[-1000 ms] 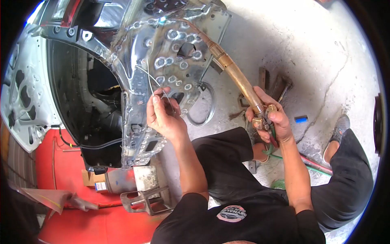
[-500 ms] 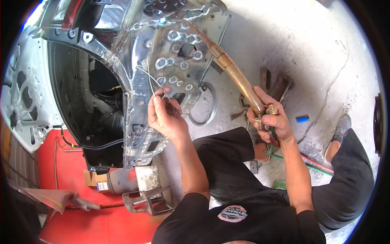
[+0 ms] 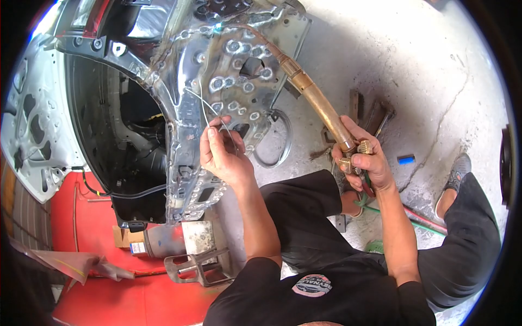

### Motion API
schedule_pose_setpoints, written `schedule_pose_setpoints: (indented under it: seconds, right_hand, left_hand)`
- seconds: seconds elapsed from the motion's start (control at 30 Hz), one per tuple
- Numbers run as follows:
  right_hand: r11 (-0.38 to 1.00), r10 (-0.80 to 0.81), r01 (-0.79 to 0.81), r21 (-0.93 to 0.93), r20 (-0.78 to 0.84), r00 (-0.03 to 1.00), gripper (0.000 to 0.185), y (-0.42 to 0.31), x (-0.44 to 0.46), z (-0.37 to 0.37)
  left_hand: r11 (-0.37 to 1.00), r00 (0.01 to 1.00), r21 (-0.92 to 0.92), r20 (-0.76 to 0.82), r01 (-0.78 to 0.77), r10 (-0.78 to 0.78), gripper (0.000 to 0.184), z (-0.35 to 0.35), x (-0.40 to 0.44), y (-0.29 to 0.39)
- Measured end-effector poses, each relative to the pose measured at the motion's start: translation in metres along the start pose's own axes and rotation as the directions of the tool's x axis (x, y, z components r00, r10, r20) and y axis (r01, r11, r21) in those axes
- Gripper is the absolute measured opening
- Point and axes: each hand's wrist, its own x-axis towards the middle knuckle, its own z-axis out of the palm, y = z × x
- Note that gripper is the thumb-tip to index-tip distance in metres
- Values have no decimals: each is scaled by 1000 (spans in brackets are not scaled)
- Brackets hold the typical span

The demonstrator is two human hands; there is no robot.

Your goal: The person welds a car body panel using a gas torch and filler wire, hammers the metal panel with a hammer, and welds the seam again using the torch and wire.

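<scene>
My right hand [image 3: 371, 163] is wrapped round the valve end of a brass gas welding torch [image 3: 318, 103]. The torch slants up and left, its thin bent neck ending near a small blue-green glow [image 3: 218, 28] on the bare metal car body panel [image 3: 187, 70]. Between thumb and fingertips, my left hand [image 3: 224, 157] pinches a thin metal filler wire [image 3: 206, 104], which runs up beside the panel. Whether the wire's end touches the metal I cannot tell. Heat-marked weld spots surround several holes in the panel.
A coil of wire [image 3: 287, 144] hangs by the panel's lower edge. A blue block [image 3: 406, 160] and dark metal pieces [image 3: 375, 117] lie on the concrete floor. Red and green hoses [image 3: 424, 221] pass near my feet. At lower left, a metal canister [image 3: 163, 242] rests by a red panel [image 3: 125, 301].
The glow at the torch tip looks dimmer and more blue-green than before. My left hand and its wire have shifted very slightly right in view; the right hand's grip is unchanged.
</scene>
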Motion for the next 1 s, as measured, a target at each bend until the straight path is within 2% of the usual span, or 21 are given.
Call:
schedule_pose_setpoints:
  seconds: [0.63, 0.73, 1.0]
  right_hand:
    - [999, 2, -2, -36, 3, 1000, 79, -1, 1, 4]
    - [1000, -3, 3, 6, 26, 1000, 77, -1, 0, 4]
    - [1000, -7, 7, -9, -34, 999, 76, 2, 0, 4]
  left_hand:
    - [1000, 1000, -15, 6, -12, 12, 28, 1, 0, -1]
    - [1000, 1000, -13, 5, -16, 17, 28, 0, 1, -2]
    - [1000, 1000, -13, 3, -14, 14, 29, 0, 1, -2]
